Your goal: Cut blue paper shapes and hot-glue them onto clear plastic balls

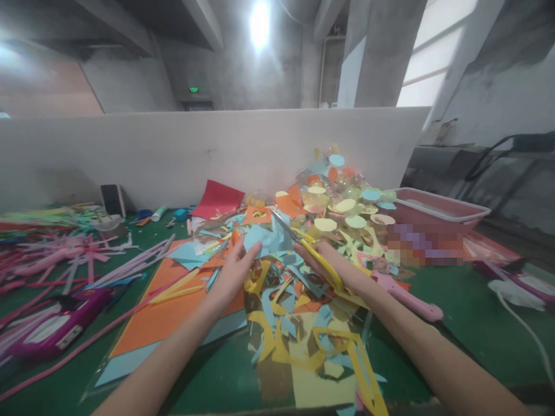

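My right hand (329,263) is closed round the yellow handles of a pair of scissors (303,245), whose blades point up and left toward a light blue piece of paper (266,238). My left hand (236,268) pinches that blue paper at its lower left edge, thumb on top. Both hands hover over a heap of paper scraps (299,323) in yellow, blue and orange lying on the green table (459,312).
A large orange sheet (169,312) lies left of the scraps. Pink and purple strips (65,260) cover the far left. A pile of coloured paper discs (342,202) sits behind, a pink tray (437,208) at right, a pink tool (407,297) beside my right forearm. A white partition (173,150) closes the back.
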`<move>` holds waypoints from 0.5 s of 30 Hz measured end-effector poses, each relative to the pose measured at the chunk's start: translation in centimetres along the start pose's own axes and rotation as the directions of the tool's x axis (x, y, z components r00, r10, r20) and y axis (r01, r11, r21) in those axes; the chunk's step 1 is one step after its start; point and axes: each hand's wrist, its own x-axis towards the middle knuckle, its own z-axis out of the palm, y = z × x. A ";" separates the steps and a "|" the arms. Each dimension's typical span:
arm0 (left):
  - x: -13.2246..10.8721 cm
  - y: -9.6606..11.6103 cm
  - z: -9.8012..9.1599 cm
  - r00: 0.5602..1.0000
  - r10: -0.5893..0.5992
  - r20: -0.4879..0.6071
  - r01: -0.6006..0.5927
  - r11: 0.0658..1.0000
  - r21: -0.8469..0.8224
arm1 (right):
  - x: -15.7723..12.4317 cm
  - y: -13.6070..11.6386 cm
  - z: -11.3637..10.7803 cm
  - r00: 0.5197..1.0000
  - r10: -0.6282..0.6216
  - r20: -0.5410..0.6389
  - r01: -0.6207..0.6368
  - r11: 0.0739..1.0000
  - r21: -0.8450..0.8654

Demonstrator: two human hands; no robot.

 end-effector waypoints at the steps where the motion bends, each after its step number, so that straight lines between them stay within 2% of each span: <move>1: 0.0 0.0 0.0 1.000 0.002 -0.002 -0.002 1.000 -0.005 | -0.1 0.2 -0.2 0.999 -0.039 0.018 0.039 0.999 -0.012; 5: 0.0 0.3 0.0 1.000 0.020 -0.016 -0.020 1.000 0.018 | -0.1 1.1 -0.1 0.984 -0.157 0.085 0.161 0.986 -0.052; 10: -0.1 0.7 0.1 0.999 0.031 -0.034 -0.030 0.999 0.040 | -0.2 0.9 0.4 0.974 -0.164 0.156 0.187 0.971 -0.148; 15: -0.3 1.3 0.2 0.999 0.022 -0.042 -0.020 0.998 0.067 | -0.3 0.4 0.3 0.969 -0.153 0.196 0.183 0.973 -0.143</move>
